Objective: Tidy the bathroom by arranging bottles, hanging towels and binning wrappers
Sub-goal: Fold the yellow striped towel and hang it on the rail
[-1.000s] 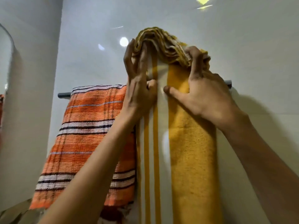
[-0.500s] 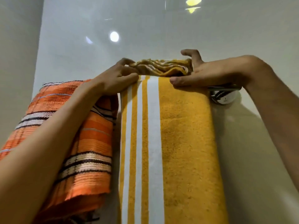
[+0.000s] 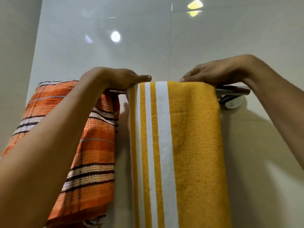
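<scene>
glossy pale tiled wall (image 3: 148, 46); chrome rail (image 3: 232, 92) carries fluffy yellow white-striped terry towel (image 3: 189, 137), centre, and ribbed orange woven towel (image 3: 93, 145), left. left hand (image 3: 118, 78) and right hand (image 3: 213, 74) rest atop the yellow towel's fold, fingers pressed together.

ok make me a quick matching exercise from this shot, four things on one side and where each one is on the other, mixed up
Things:
1. yellow towel
2. orange towel
3. left hand
4. rail bracket

Places:
A. fixed to the wall at the rail's right end
B. on the yellow towel's top left corner
C. hanging at the rail's left end
D. draped over the rail, between the hands

Pairs: 1-D, 2-C, 3-B, 4-A
</scene>
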Action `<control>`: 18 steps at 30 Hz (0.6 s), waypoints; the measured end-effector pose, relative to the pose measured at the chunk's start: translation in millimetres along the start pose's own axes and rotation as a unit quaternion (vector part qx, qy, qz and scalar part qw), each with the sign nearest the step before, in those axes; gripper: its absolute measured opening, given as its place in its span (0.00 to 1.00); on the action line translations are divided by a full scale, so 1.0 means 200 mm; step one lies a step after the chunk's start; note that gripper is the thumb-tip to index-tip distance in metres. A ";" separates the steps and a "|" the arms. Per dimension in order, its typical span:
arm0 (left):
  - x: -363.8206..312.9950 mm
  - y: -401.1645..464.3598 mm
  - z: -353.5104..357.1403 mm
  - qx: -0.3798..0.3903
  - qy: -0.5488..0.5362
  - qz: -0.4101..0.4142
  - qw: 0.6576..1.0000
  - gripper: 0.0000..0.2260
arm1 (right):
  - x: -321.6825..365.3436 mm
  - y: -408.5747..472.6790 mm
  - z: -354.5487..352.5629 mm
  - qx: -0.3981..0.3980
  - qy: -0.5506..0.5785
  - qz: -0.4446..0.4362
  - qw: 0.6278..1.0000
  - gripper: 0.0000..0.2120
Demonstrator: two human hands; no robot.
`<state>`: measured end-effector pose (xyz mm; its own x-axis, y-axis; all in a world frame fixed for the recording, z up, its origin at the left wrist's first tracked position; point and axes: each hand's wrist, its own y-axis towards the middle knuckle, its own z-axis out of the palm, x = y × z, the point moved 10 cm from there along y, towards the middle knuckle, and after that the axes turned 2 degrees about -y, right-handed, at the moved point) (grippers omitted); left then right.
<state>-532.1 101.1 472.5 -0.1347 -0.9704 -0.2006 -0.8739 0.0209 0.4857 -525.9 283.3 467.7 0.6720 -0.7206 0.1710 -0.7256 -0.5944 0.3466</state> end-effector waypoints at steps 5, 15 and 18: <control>-0.12 0.02 -0.01 0.027 0.055 0.027 0.998 0.12 | 0.01 0.10 0.01 0.023 -0.071 -0.004 0.997 0.10; -0.19 -0.34 -0.17 -0.173 -0.095 0.145 0.970 0.19 | -0.01 -0.09 -0.02 -0.034 -0.001 -0.065 0.997 0.29; -0.14 -0.39 -0.11 -0.119 -0.064 0.152 0.979 0.18 | -0.04 -0.10 -0.01 -0.007 -0.026 -0.082 0.996 0.31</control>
<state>-449.7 121.0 457.8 -0.4418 -0.8899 -0.1139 -0.6533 0.2321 0.7207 -515.6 302.0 460.8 0.7726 -0.6318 0.0630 -0.6040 -0.7009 0.3794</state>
